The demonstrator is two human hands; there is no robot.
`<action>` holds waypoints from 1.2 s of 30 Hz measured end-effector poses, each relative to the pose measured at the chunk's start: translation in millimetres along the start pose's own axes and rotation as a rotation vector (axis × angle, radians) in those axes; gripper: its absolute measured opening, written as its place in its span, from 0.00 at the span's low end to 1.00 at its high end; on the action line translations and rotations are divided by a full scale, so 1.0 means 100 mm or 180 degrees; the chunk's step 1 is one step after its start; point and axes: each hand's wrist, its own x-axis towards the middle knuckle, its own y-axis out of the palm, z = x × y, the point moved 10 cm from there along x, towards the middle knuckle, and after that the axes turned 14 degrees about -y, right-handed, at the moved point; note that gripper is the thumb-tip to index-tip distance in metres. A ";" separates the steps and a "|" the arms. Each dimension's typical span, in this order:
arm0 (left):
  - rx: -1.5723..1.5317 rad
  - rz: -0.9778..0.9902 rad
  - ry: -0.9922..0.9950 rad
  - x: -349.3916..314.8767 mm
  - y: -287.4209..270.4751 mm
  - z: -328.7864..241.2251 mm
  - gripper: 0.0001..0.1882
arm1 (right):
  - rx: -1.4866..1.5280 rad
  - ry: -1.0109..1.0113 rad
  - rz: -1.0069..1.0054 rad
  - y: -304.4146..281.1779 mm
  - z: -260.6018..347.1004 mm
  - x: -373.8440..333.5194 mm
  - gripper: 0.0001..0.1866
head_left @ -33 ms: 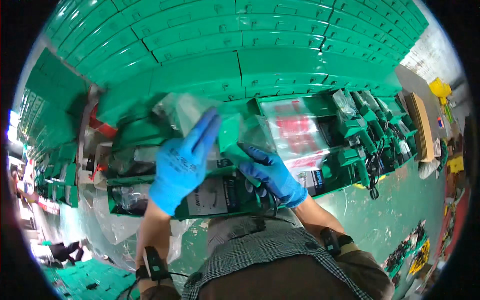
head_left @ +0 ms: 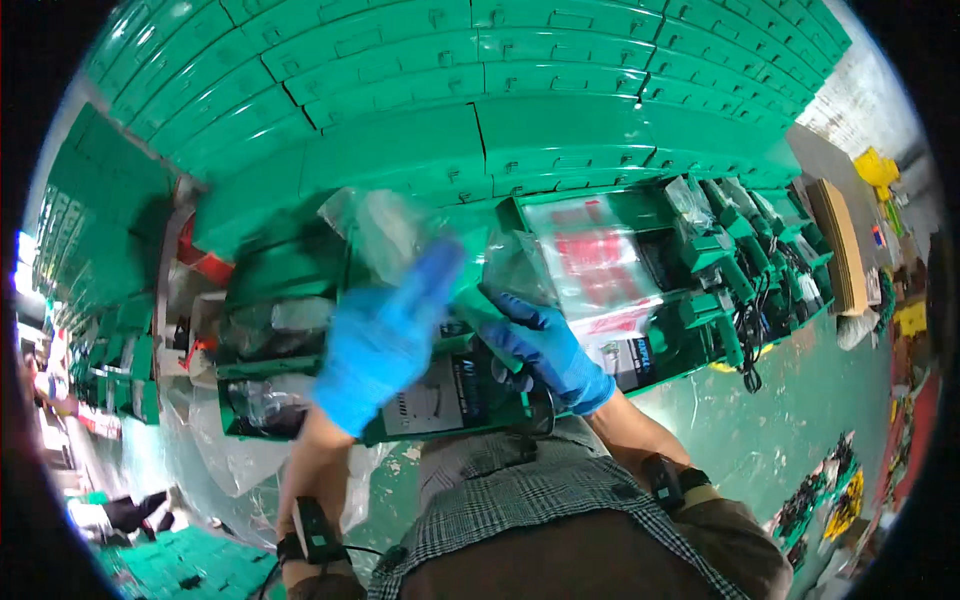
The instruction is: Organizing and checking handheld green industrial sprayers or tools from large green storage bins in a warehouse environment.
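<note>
blue-gloved left hand [head_left: 385, 340] blurred, clear bag [head_left: 385, 230] indistinct

Blue rubber gloves cover the left hand [head_left: 385, 345] and right hand [head_left: 545, 350]; black wristbands, grey checked shirt.

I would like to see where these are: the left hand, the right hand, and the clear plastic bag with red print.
left hand [head_left: 385, 340], head view, on the back of the blue glove.
right hand [head_left: 545, 350], head view, on the glove's knuckles.
clear plastic bag with red print [head_left: 600, 262], head view, on its printed middle.
</note>
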 end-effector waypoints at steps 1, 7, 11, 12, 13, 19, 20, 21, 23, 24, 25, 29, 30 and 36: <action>-0.0087 -0.0045 0.0312 -0.09 0.06 -0.07 0.28 | -0.0225 0.0158 -0.0156 0.09 0.02 0.02 0.27; -0.1776 -0.0541 0.0318 -0.31 -0.31 0.15 0.23 | 0.0236 -0.0064 -0.0028 0.53 -0.46 0.07 0.24; -0.1835 -0.0809 -0.1194 -0.31 -0.34 0.90 0.23 | -0.0802 -0.0501 0.0058 0.86 -0.42 0.15 0.33; -0.1487 -0.0793 -0.1436 -0.31 -0.33 1.02 0.22 | -0.0932 -0.0399 -0.0067 0.92 -0.40 0.15 0.33; -0.1635 -0.0708 -0.1321 -0.35 -0.19 1.14 0.17 | -0.0961 -0.0489 -0.0199 0.92 -0.37 0.16 0.32; -0.3133 0.0835 0.0624 -0.89 0.10 0.16 0.10 | -0.0419 -0.1374 -0.0924 0.88 -0.13 0.15 0.22; -0.3640 0.0992 0.0680 -0.92 0.09 0.22 0.10 | -0.0344 -0.0610 -0.1010 0.62 -0.56 0.15 0.21; -0.4088 0.1139 0.0750 -0.93 0.10 0.33 0.11 | -0.0038 -0.0669 -0.0879 0.51 -0.69 0.15 0.22; -0.5566 0.1451 -0.0690 -0.95 0.55 0.78 0.13 | -0.0176 -0.0917 -0.0750 0.51 -0.60 0.10 0.22; -0.5998 0.1379 -0.1547 -1.03 0.77 1.06 0.15 | 0.0584 -0.0154 -0.0606 0.76 -0.69 0.05 0.21; -0.6437 0.1186 -0.2345 -1.10 0.91 1.26 0.17 | 0.0828 -0.0196 -0.0606 0.81 -0.72 0.06 0.22; -0.6687 0.1221 -0.2894 -1.30 1.63 1.03 0.18 | -0.0462 -0.0662 0.0246 0.80 -0.87 0.10 0.24; -0.7580 0.1445 -0.3456 -1.45 1.91 0.96 0.17 | -0.0556 -0.0536 0.0324 0.80 -0.71 0.09 0.25; -0.8803 0.0766 -0.3394 -1.51 2.02 1.25 0.20 | -0.2039 0.0288 0.1792 0.33 -0.98 -0.53 0.37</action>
